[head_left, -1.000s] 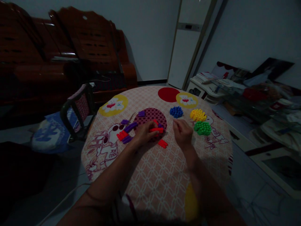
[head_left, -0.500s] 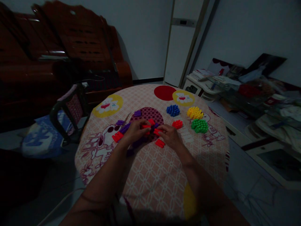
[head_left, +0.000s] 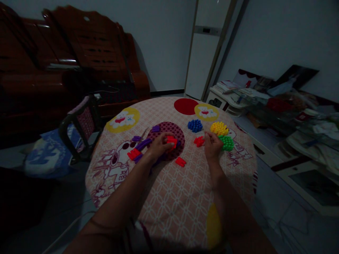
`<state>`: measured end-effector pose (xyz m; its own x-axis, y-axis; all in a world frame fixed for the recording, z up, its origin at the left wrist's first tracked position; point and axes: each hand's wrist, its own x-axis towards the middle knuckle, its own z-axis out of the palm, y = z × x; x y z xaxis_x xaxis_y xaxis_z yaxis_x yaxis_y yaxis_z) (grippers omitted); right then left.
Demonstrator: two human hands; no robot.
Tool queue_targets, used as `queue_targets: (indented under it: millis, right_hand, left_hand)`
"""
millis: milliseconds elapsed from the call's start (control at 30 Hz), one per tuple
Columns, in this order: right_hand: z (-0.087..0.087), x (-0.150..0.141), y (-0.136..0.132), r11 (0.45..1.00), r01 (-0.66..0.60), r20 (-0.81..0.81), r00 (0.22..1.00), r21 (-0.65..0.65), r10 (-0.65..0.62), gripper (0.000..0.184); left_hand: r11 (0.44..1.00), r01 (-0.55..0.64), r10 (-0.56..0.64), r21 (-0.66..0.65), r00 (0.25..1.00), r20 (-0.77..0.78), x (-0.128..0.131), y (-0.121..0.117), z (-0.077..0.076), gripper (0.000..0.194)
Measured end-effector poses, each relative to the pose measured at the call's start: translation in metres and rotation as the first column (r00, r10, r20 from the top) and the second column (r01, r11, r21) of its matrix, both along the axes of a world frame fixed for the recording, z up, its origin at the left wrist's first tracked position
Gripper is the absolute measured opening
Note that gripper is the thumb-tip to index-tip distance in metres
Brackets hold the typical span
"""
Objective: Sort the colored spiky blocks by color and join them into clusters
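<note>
Left hand (head_left: 158, 146), in the head view, is closed around red pieces (head_left: 172, 141), which lie at its fingertips over the dark round patch printed on the tabletop (head_left: 169, 201) cloth. Right hand (head_left: 213, 146) is curled with its fingertips drawn together; whether they pinch anything, I cannot tell. Just to the left of its fingers sits a small red pile (head_left: 199, 141). The right hand partly covers the green pile (head_left: 227, 143), with the yellow pile (head_left: 219, 128) just beyond and the blue pile (head_left: 195, 126) farther left. A loose red piece (head_left: 180, 162) lies between the hands, nearer the wearer. Left of the left hand are purple strips (head_left: 143, 143) beside a red cluster (head_left: 134, 154), and two small purple pieces lie farther out, one (head_left: 155, 129) on the dark patch, the other (head_left: 136, 138) off it.
</note>
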<state>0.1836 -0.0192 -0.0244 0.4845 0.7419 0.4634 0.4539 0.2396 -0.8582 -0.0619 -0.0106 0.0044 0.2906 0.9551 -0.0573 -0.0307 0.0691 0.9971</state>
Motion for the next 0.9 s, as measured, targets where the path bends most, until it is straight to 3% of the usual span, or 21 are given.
queue_targets:
  millis: [67,167,233,300,400,533,767,900]
  right_hand:
    - [-0.004,0.015,0.006,0.994,0.108,-0.009,0.994,-0.018,-0.109,0.039]
    - [-0.011,0.030,0.012,0.969,0.232,0.007,0.973,-0.087,-0.233,0.038]
    - [-0.016,0.034,0.013,0.957,0.259,0.037,0.966,-0.132,-0.256,0.037]
    - [-0.019,0.034,0.013,0.959,0.231,0.074,0.972,-0.165,-0.222,0.037]
    - [-0.018,0.028,0.010,0.968,0.170,0.141,0.979,-0.183,-0.145,0.037]
    - [-0.013,0.022,0.008,0.970,0.160,0.215,0.969,-0.183,-0.119,0.037]
    - [-0.013,0.021,0.009,0.979,0.111,0.247,0.967,-0.169,-0.067,0.034]
    - [-0.013,0.022,0.010,0.978,0.110,0.254,0.965,-0.175,-0.063,0.034]
  left_hand:
    - [0.997,0.030,-0.027,0.065,0.999,-0.042,0.012,0.006,-0.002,0.048]
    - [0.957,0.117,-0.058,0.265,0.973,-0.222,0.032,0.013,-0.002,0.025]
    - [0.905,0.164,-0.006,0.393,0.927,-0.374,0.046,0.015,-0.001,0.018]
    - [0.860,0.221,0.044,0.461,0.866,-0.497,0.060,0.017,-0.002,0.025]
    - [0.830,0.295,0.071,0.474,0.787,-0.613,0.075,0.021,-0.006,0.029]
    - [0.843,0.293,0.107,0.452,0.731,-0.674,0.088,0.026,-0.012,0.027]
    - [0.846,0.221,0.154,0.485,0.769,-0.620,0.102,0.028,-0.018,0.024]
    - [0.872,0.203,0.111,0.446,0.805,-0.583,0.104,0.029,-0.025,0.041]
